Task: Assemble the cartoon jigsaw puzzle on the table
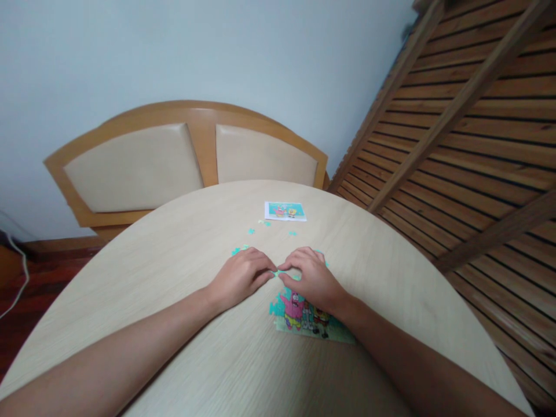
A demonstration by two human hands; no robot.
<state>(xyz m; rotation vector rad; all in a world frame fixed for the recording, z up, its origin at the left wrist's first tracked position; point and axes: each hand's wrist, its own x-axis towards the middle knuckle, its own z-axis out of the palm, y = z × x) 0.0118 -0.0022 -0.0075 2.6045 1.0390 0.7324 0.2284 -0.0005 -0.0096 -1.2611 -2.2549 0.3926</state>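
Observation:
My left hand and my right hand rest on the round pale-wood table, fingertips meeting over a small teal puzzle piece. Both hands have their fingers curled in a pinch around that piece. Under and just behind my right wrist lies a partly assembled cartoon jigsaw with teal edges. Several loose teal pieces are scattered beyond my hands. A small reference picture card lies farther away on the table.
A wooden bench back with beige padded panels stands behind the table against a pale blue wall. A slatted wooden frame leans at the right. A white cable hangs at the far left over a reddish floor.

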